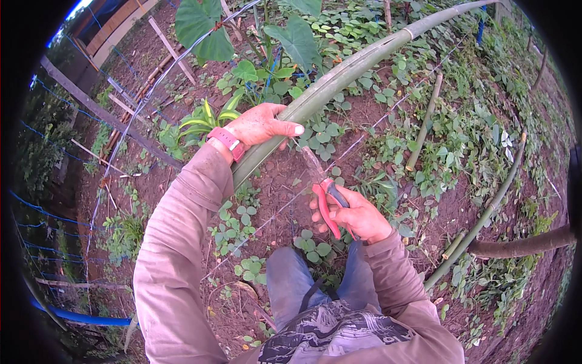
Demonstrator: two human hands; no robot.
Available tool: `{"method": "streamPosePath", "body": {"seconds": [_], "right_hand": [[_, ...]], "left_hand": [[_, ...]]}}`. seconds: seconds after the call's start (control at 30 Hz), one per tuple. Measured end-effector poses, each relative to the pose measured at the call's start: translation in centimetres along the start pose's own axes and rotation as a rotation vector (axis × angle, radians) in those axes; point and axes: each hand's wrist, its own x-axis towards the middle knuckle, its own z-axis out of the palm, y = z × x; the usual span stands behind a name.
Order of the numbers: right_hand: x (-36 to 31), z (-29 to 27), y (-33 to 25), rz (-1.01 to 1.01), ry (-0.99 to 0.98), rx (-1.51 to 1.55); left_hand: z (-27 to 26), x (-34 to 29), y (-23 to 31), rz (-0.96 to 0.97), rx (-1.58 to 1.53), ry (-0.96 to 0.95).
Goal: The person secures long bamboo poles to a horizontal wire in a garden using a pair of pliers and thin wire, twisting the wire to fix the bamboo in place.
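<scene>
My left hand (262,126), with a pink watch (228,143) on the wrist, is closed round a thick green bamboo pole (339,82). Its thumb lies along the near side, and the other fingers are mostly behind the pole. In my right hand (357,216) is a pair of pliers (325,193) with red and dark handles. The worn metal jaws point up and left, towards my left thumb. A short, thin wire end seems to show between the jaw tip and the pole; whether the jaws grip it I cannot make out.
Below the pole a barbed wire strand (285,206) runs diagonally. Cut bamboo pieces (425,121) and a longer pole (485,215) lie to the right among low leafy plants. Large-leaved plants (295,41) grow beyond the pole. A wire and blue-cord fence with wooden posts (109,112) stands at left.
</scene>
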Motion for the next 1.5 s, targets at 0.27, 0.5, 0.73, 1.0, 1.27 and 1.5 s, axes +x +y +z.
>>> {"method": "streamPosePath", "body": {"seconds": [0.27, 0.5, 0.73, 1.0, 1.27, 1.5], "right_hand": [[0.1, -0.2, -0.2, 0.017, -0.025, 0.005], [0.4, 0.0, 0.0, 0.017, -0.025, 0.004], [2.1, -1.2, 0.1, -0.066, 0.130, -0.338], [3.9, -1.4, 0.0, 0.060, 0.125, -0.242], [4.4, -0.9, 0.4, 0.056, 0.124, -0.215], [3.6, -1.0, 0.3, 0.041, 0.086, -0.122]], "left_hand": [[0.3, 0.0, 0.4, 0.021, 0.024, 0.020], [0.1, -0.2, 0.3, -0.004, 0.039, 0.017], [0.2, 0.0, 0.1, -0.011, 0.014, 0.011], [0.2, 0.1, 0.0, -0.004, 0.040, -0.008], [0.4, 0.1, -0.2, 0.031, 0.003, -0.010], [-1.4, 0.6, -2.0, -0.034, -0.597, -0.161]]}}
